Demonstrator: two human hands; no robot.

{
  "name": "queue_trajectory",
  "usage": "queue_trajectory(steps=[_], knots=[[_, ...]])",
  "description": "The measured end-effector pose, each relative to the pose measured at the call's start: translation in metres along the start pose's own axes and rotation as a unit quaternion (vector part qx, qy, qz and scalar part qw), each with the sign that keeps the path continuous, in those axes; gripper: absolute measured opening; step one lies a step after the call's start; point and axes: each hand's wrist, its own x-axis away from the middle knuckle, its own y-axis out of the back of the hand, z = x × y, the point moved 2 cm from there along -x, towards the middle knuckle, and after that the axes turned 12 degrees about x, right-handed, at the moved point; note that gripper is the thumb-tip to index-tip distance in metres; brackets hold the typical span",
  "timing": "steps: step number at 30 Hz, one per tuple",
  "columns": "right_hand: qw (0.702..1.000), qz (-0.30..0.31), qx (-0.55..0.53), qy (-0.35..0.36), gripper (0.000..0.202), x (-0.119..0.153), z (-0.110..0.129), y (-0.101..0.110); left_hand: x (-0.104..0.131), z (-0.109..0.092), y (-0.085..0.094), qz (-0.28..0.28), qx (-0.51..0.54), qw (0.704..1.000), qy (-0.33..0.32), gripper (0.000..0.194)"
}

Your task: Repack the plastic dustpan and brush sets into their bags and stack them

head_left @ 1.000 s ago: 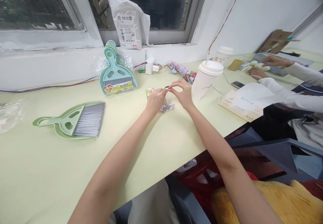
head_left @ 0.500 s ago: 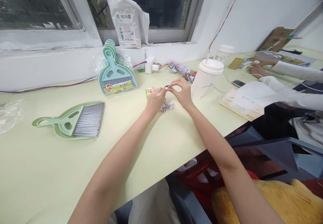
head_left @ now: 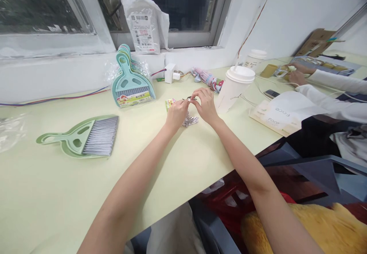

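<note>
My left hand (head_left: 176,114) and my right hand (head_left: 207,106) meet fingertip to fingertip over the table. Between their pinched fingers is a small, thin dark piece (head_left: 189,98) with a pale spot; its kind is too small to make out. Just below lies a little heap of shiny silver strips (head_left: 191,122), partly covered by my left hand. A colourful printed card (head_left: 169,103) shows behind my left knuckles. To the left, a green dustpan (head_left: 68,149) lies flat with a grey-bristled brush (head_left: 101,136) nested in it.
Bagged dustpan-and-brush sets (head_left: 129,76) lean on the wall. A white paper cup (head_left: 233,89) stands close to my right hand, before a folded umbrella (head_left: 208,79). Farther right are a tissue pack (head_left: 272,120), a phone (head_left: 271,94) and another person's hands (head_left: 299,74).
My right fingers have curled in closer around the small dark piece. My left hand stays nearly still. On the right, the other person's hands have shifted and handle something pale.
</note>
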Motion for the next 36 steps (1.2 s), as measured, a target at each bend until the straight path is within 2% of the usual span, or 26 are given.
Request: queue_trajectory(steps=[5,7,9,12,19,26,32,36], knots=[[1.000,-0.013,-0.011,-0.020,0.031,0.000,-0.003,-0.004,-0.006,0.006,0.001,-0.012,0.160,0.987,0.025,0.027],[0.999,-0.024,-0.018,-0.031,0.030,0.000,-0.006,-0.005,-0.010,0.007,0.003,0.005,0.263,0.963,0.053,0.027],[0.998,-0.035,-0.025,-0.037,0.030,-0.001,-0.009,-0.004,-0.015,0.007,0.004,0.024,0.361,0.927,0.099,0.029],[0.998,-0.047,-0.029,-0.035,0.029,-0.002,-0.010,-0.003,-0.020,0.002,0.007,0.036,0.440,0.884,0.155,0.031],[0.995,-0.083,0.002,-0.064,0.031,0.002,-0.005,-0.004,-0.018,-0.008,0.006,-0.005,0.493,0.851,0.179,0.030],[0.991,-0.108,-0.002,-0.083,0.032,0.002,-0.002,-0.005,-0.017,-0.006,-0.001,-0.042,0.554,0.813,0.176,0.035],[0.989,-0.114,-0.022,-0.090,0.029,0.002,0.002,-0.007,-0.015,-0.004,-0.004,-0.056,0.579,0.793,0.181,0.040],[0.987,-0.104,-0.041,-0.112,0.023,0.002,0.007,-0.004,-0.014,-0.007,-0.003,-0.064,0.569,0.798,0.186,0.039]])
